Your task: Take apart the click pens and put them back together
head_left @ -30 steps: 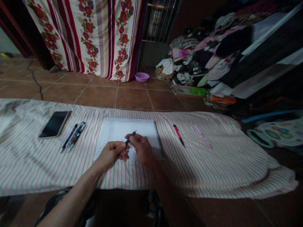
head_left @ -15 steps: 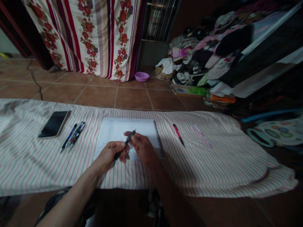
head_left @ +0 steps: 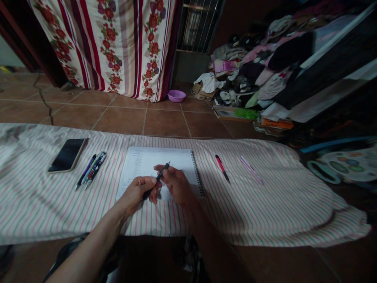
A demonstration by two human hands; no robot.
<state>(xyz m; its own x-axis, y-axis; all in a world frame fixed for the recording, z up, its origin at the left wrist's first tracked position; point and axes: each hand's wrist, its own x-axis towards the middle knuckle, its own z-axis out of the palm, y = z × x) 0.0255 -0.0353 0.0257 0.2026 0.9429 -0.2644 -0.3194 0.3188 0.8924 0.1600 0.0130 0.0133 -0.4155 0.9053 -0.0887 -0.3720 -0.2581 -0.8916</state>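
A dark pen [head_left: 159,176] slants between my two hands, its tip pointing up and to the right. My left hand [head_left: 140,189] pinches its lower part between thumb and fingers. Closer to the tip, my right hand [head_left: 176,184] grips the same pen with thumb and fingertips. Both hands are over a spiral notebook [head_left: 179,156] with pages showing print on the left side and a wire binding along the right. The hands cover the notebook's lower middle.
Left of the notebook lie a phone [head_left: 67,155] and several pens [head_left: 91,169]. A red and black pen [head_left: 222,168] and a pale pink pen [head_left: 251,169] lie to the right on the striped cloth [head_left: 279,204]. Beyond are a purple basin [head_left: 176,95] and a clothes pile [head_left: 244,67].
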